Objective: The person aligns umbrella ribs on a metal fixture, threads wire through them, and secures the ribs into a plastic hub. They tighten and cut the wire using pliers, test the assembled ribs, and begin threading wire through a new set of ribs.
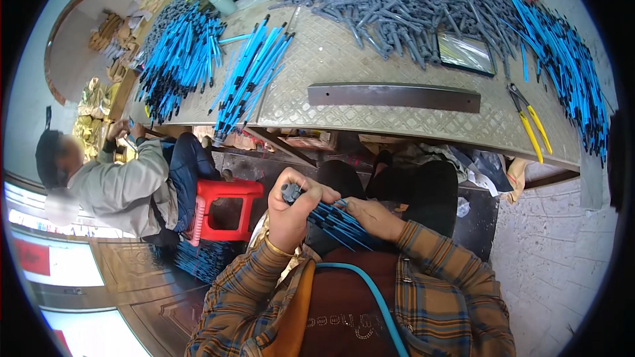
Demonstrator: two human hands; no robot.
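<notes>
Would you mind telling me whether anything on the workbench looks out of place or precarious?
One thing stands out: a bundle of blue rods lies across the near edge of the bench, its dark tips hanging past the rim. The yellow-handled pliers also lie close to that edge. The left hand and right hand grip their own rods firmly.

left hand (294, 208) fisted, raised | right hand (370, 215) curled, palm down

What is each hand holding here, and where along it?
Left hand grips a grey cap on the rods' end; right hand holds the bundle of blue rods mid-length.
</notes>
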